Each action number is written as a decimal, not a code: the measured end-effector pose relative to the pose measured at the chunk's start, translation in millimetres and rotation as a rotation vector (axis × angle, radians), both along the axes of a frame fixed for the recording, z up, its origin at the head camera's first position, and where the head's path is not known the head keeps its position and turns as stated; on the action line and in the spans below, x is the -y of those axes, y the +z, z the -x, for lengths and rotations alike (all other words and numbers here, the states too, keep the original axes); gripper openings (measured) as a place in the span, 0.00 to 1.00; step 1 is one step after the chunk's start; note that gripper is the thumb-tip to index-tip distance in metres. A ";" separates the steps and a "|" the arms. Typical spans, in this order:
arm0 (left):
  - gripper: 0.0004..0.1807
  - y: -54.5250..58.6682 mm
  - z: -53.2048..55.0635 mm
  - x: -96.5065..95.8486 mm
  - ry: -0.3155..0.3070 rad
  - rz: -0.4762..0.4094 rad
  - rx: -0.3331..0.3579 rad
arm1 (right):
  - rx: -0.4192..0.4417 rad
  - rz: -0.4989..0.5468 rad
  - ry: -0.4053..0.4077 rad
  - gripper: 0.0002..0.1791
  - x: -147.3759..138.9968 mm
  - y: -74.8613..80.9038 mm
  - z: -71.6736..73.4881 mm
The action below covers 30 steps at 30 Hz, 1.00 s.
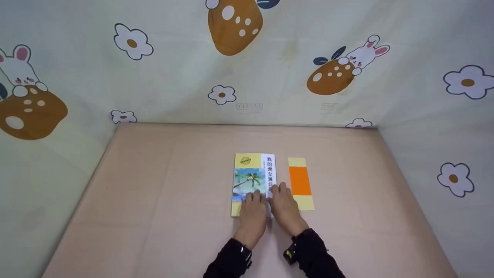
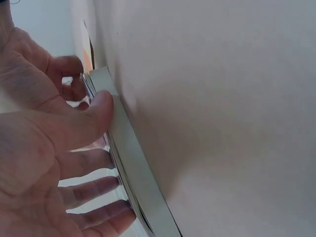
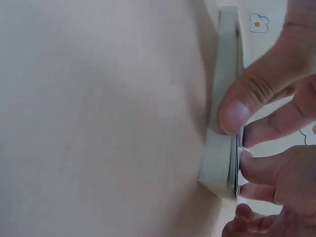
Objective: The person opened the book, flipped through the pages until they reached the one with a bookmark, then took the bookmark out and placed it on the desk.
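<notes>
A paperback book [image 1: 249, 175] lies on the table, its cover showing a palm-tree beach picture and a white strip of Chinese characters on the right. My left hand [image 1: 254, 214] is over its lower part. In the left wrist view that hand's thumb [image 2: 102, 111] presses the near page edge while its fingers lie along the cover. My right hand [image 1: 285, 208] is at the book's lower right, thumb and fingers around the cover's edge near the corner. Parts of its grip are hidden. Thin gaps show between cover and pages in both wrist views.
A cream paper strip with an orange block [image 1: 299, 180] lies right of the book. The pinkish table [image 1: 173, 185] meets patterned cloth walls [image 1: 278, 69] at the back and both sides.
</notes>
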<state>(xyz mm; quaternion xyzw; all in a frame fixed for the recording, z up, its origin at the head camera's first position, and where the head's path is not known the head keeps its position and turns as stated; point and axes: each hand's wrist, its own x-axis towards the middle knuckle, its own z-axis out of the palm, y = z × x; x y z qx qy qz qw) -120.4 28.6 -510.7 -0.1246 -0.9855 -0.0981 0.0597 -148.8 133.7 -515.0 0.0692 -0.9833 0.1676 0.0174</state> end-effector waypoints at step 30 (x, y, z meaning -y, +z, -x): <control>0.28 14.2 -0.9 44.3 -0.302 0.036 0.072 | 0.019 -0.031 0.480 0.22 -32.2 21.0 -21.8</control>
